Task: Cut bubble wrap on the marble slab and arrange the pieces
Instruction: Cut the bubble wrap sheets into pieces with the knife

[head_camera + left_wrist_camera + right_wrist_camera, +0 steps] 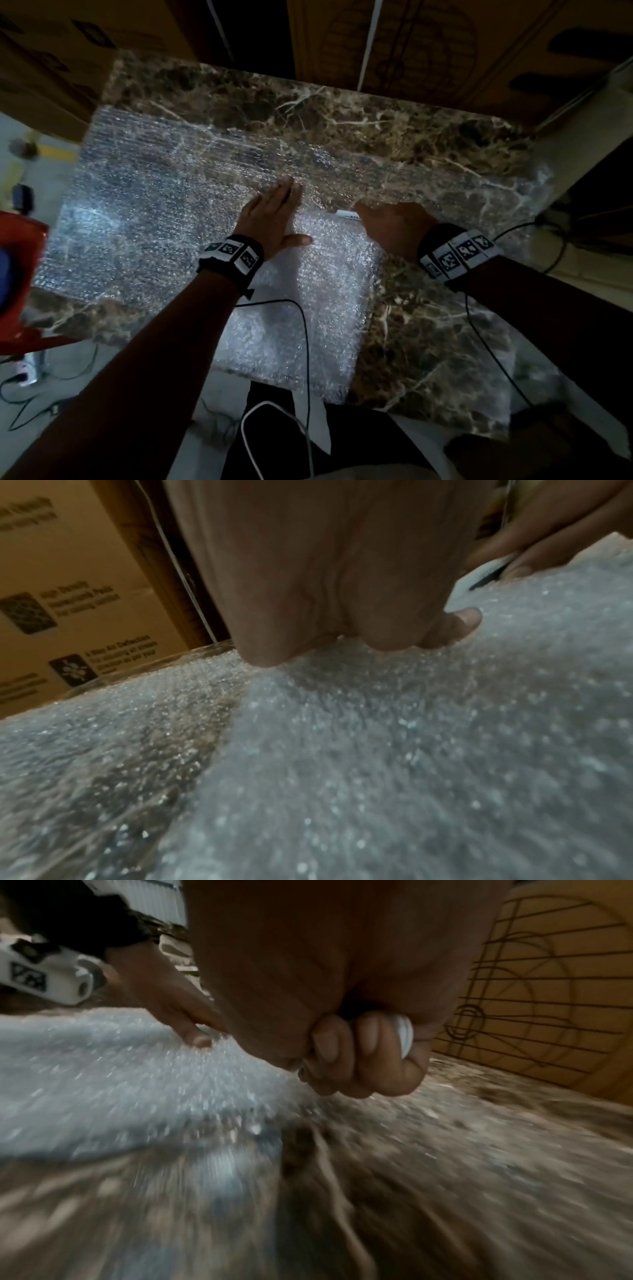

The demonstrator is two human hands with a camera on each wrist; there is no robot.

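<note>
— At twelve o'clock? Stacked cardboard boxes, one printed with a fan drawing, dimly lit.
— At nine? A red chair over pale floor, black cables trailing.
— At three? A pale wall edge, more cable on the floor.

The left hand lay flat, palm down, fingers straight and together, thumb spread toward the right hand. Its forearm reached forward, a marker band round the wrist. The right hand sat just right of the left hand, fingers curled round a white tool, knuckles up. A marker band circled that wrist too.
</note>
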